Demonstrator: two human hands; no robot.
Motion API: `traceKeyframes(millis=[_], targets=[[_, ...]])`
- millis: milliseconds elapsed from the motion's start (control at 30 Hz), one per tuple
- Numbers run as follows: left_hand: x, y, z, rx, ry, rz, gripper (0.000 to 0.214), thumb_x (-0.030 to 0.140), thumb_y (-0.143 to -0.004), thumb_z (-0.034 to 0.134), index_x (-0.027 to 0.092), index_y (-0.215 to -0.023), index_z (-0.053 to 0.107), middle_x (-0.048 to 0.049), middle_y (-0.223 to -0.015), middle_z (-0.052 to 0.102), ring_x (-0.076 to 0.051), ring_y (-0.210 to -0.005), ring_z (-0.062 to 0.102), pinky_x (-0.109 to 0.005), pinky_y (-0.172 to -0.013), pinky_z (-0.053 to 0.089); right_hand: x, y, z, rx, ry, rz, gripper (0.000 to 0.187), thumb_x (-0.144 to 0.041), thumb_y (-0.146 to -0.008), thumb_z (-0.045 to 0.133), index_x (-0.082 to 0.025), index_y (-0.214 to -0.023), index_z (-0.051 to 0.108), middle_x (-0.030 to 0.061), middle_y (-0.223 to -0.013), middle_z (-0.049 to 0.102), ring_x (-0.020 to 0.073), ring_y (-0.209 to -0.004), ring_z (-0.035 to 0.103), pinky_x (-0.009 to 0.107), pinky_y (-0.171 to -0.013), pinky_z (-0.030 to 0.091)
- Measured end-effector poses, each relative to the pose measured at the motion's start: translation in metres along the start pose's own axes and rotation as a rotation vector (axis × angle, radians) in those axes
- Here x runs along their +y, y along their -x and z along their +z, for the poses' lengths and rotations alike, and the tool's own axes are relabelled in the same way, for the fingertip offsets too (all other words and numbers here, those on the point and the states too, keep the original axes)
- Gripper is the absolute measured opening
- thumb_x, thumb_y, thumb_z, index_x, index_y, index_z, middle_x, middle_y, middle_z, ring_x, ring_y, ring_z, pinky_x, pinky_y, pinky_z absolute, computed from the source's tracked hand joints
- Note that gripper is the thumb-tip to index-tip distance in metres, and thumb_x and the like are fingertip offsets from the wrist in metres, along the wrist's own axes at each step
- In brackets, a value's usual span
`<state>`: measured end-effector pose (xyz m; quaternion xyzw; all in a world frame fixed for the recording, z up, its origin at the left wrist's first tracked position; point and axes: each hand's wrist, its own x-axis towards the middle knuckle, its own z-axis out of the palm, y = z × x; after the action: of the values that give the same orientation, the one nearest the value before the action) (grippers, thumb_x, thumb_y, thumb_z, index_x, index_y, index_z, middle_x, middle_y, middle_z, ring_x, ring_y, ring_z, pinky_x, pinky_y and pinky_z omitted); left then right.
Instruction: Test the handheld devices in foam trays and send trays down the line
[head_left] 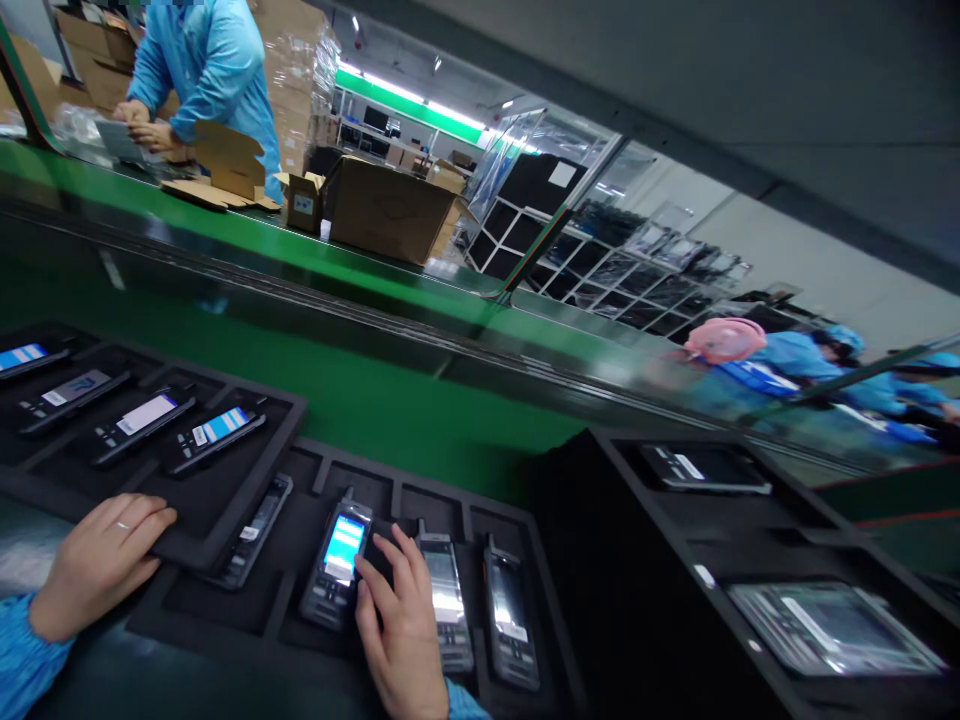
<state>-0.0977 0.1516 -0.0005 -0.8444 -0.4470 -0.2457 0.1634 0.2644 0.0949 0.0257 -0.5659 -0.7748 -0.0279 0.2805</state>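
Note:
My left hand (pixel 105 565) grips the near edge of a black foam tray (pixel 199 500), which overlaps a second tray and bears several handheld phones, some with lit screens (pixel 217 428). In the lower foam tray (pixel 255 620) lies a rugged handheld phone (pixel 326 590) with a stubby antenna and a bright blue-white screen. My right hand (pixel 405 620) is over this tray, its fingers spread and the index fingertip at the lit phone's right edge. Two dark-screened phones, the nearer one (pixel 450 600) partly behind my hand and another (pixel 510 620), lie to the right.
A stack of black foam trays (pixel 645 600) rises at right, with devices in its top slots (pixel 832 625). Behind the green work surface (pixel 390 400) runs a raised ledge with an open cardboard box (pixel 390 210). A person in blue (pixel 217 70) handles a flat object at upper left.

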Motion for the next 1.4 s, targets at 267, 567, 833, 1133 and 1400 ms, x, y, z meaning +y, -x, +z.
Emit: traceKeyframes(millis=[267, 567, 833, 1133, 1400], targets=[[0.0054, -0.0019, 0.0024, 0.060, 0.048, -0.049, 0.022, 0.012, -0.089, 0.044, 0.016, -0.086, 0.066, -0.0101, -0.088, 0.067, -0.024, -0.086, 0.060, -0.038, -0.079, 0.048, 0.0001, -0.0018, -0.0005, -0.042, -0.009, 0.040, 0.037, -0.022, -0.089, 0.050, -0.028, -0.124, 0.060, 0.0090, -0.126, 0.063, 0.0297, -0.126, 0.054, 0.053, -0.093, 0.057], [0.0007, -0.0015, -0.0005, -0.007, 0.027, -0.021, 0.021, 0.011, -0.085, 0.049, 0.018, -0.088, 0.069, -0.0080, -0.088, 0.069, -0.023, -0.086, 0.062, -0.036, -0.080, 0.049, -0.0004, -0.0024, -0.0008, -0.025, 0.019, 0.003, 0.034, -0.020, -0.088, 0.051, -0.032, -0.116, 0.065, 0.0070, -0.129, 0.060, 0.0310, -0.128, 0.053, 0.053, -0.093, 0.057], [0.0008, -0.0012, -0.0009, -0.014, 0.013, -0.008, 0.023, 0.012, -0.086, 0.047, 0.016, -0.088, 0.070, -0.0100, -0.089, 0.069, -0.025, -0.087, 0.062, -0.038, -0.080, 0.050, 0.0011, -0.0012, 0.0001, -0.005, 0.039, -0.004, 0.037, -0.020, -0.089, 0.049, -0.032, -0.120, 0.064, 0.0073, -0.129, 0.061, 0.0313, -0.126, 0.055, 0.052, -0.091, 0.059], [-0.0004, 0.0014, 0.0015, -0.013, -0.007, -0.009, 0.023, 0.012, -0.087, 0.048, 0.018, -0.088, 0.070, -0.0083, -0.090, 0.070, -0.024, -0.087, 0.063, -0.039, -0.081, 0.051, 0.0013, -0.0008, 0.0006, 0.005, -0.004, 0.014, 0.038, -0.019, -0.088, 0.051, -0.033, -0.121, 0.063, 0.0060, -0.126, 0.063, 0.0298, -0.125, 0.056, 0.048, -0.092, 0.059], [-0.0018, 0.0017, 0.0004, -0.020, -0.029, 0.032, 0.021, 0.009, -0.087, 0.048, 0.016, -0.092, 0.067, -0.0088, -0.092, 0.068, -0.024, -0.089, 0.062, -0.039, -0.082, 0.049, -0.0037, -0.0042, -0.0087, 0.029, -0.045, -0.069, 0.026, -0.020, -0.085, 0.055, -0.030, -0.102, 0.071, 0.0068, -0.123, 0.065, 0.0313, -0.125, 0.056, 0.055, -0.094, 0.056]])
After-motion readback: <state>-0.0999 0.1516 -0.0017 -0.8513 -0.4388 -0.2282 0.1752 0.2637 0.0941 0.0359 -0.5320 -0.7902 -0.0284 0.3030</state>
